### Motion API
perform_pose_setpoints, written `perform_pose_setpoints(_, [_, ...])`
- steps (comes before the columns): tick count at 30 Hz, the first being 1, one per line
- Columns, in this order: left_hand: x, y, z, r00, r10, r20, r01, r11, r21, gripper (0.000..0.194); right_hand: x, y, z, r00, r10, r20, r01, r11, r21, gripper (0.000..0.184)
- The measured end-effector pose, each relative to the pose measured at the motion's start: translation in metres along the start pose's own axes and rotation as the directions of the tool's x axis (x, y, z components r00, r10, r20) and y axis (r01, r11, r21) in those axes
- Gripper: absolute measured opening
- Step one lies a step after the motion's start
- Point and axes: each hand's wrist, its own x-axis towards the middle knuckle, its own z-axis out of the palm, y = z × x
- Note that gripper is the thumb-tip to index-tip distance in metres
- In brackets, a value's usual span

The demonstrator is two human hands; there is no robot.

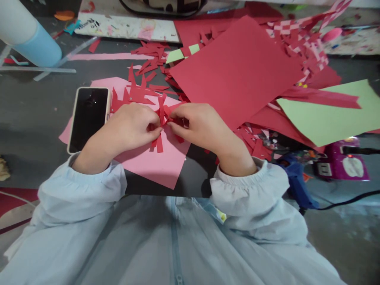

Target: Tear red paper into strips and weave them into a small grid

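Red paper strips (160, 118) sit pinched between your left hand (133, 126) and right hand (198, 124), both closed on them, above the pink sheet (154, 162). They look light, thin, easy to tear; hold the ends softly.

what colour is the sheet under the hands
Pink sheet, seen in the head view.

Dark grey table (35, 118), paper-strewn

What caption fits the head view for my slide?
Both hands, left hand and right hand, pinch red paper strips over a pink sheet.
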Motion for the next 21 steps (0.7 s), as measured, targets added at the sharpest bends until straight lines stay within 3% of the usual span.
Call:
perform_pose_setpoints(3, [-0.001,0.002,-0.001,1.000,0.021,0.008,-0.021,1.000,0.002,0.032,0.003,0.006,0.002,0.994,0.091,-0.055,-0.083,0.988,0.132,0.016])
perform_pose_setpoints(7, [-0.002,0.002,0.000,0.999,0.042,-0.010,-0.042,0.999,0.017,0.030,0.004,0.012,0.006,0.981,0.145,-0.132,-0.107,0.959,0.262,0.011])
perform_pose_setpoints(15, [0.003,0.004,0.016,0.998,0.000,-0.064,0.009,0.990,0.144,0.033,0.005,0.011,0.005,0.982,0.130,-0.135,-0.068,0.917,0.392,0.012])
perform_pose_setpoints(21, [0.002,0.011,0.018,0.997,-0.028,-0.071,0.040,0.985,0.171,0.032,0.004,0.009,0.004,0.987,0.104,-0.122,-0.042,0.902,0.429,0.012])
